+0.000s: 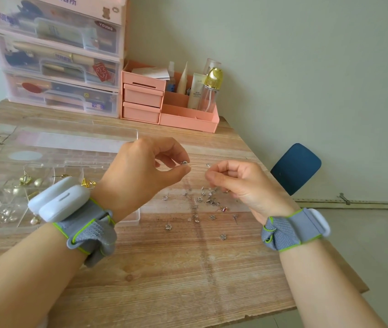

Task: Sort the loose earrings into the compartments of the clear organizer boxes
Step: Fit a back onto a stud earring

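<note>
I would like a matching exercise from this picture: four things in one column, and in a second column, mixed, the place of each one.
Things:
1. small silver earring
2. gold earrings
3. pile of loose silver earrings
4. gold-capped bottle

Places:
A. in the pink desk organizer at the back
B. pinched in the left hand
C. on the wooden table, below the right hand
D. in compartments of the clear organizer box

Pairs: 1-B, 2-D, 3-C, 4-A
</note>
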